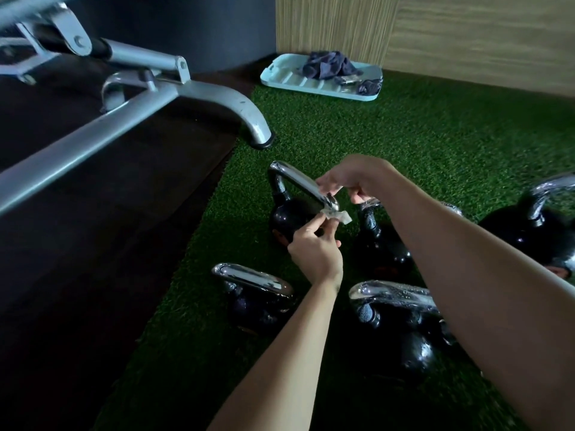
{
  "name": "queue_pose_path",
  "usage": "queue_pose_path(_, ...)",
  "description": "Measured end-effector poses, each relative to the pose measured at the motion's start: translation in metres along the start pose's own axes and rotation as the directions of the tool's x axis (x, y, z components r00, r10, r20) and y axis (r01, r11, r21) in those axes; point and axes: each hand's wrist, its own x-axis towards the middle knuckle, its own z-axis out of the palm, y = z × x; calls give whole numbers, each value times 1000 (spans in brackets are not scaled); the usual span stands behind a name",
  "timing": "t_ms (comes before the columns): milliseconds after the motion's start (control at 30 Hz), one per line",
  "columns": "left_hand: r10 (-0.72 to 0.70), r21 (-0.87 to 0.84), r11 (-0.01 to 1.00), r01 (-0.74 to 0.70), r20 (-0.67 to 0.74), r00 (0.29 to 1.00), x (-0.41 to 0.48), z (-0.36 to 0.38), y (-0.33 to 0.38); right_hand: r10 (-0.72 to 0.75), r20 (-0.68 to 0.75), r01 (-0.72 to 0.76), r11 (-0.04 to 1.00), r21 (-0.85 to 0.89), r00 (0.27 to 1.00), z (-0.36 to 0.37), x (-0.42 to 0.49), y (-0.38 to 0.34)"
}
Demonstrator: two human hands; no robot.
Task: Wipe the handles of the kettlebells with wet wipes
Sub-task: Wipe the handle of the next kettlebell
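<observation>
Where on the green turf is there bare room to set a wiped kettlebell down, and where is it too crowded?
Bare turf lies between the light blue tray, the bench foot and the kettlebells. A narrower bare strip runs along the dark mat. It is crowded around the kettlebell being wiped, where both hands work amid four more.

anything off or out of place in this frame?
Mostly tidy. The near-right kettlebell handle is beaded with droplets, unlike the dry-looking near-left one. A dark cloth lies crumpled on the pale blue tray by the wall. All kettlebells stand upright on the turf; nothing looks damaged.
</observation>
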Motion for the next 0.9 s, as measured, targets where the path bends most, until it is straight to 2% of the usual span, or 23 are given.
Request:
queue_pose_path(100,-109,6,994,109,-15,994,5,4,-4,-21,-44,19,999,-41,999,1,-4,-3)
queue_pose_path(167,-176,1,984,176,-36,984,9,4,-7,-38,-45,38,999,-5,998,1,-5,-4)
queue_pose_path(300,-184,-13,983,184,-31,982,5,1,0,-53,-10,53,999,5,999,1,-8,-4)
queue_pose_path(467,-79,-50,996,76,-69,994,-4,-25,41,-70,-102,79,993,88,992,5,-11,7)
queue_pose_path(567,24,-13,1000,-23,18,1000,7,-47,66,-178,-229,238,932,272,957,8,-23,14)
queue_pose_path(633,118,29,992,-121,92,989,18,-58,79,-223,-101,244,881,406,970,2,-36,13)
queue_pose_path(700,193,87,974,-209,163,968,31,-65,85,-271,64,214,863,458,960,-3,-45,12)
queue_pose_path(733,230,118,960,-256,194,954,36,-69,86,-294,100,214,854,474,951,-3,-46,12)
queue_pose_path(900,335,202,879,-433,387,859,58,-87,93,-281,114,173,814,554,953,4,-40,18)
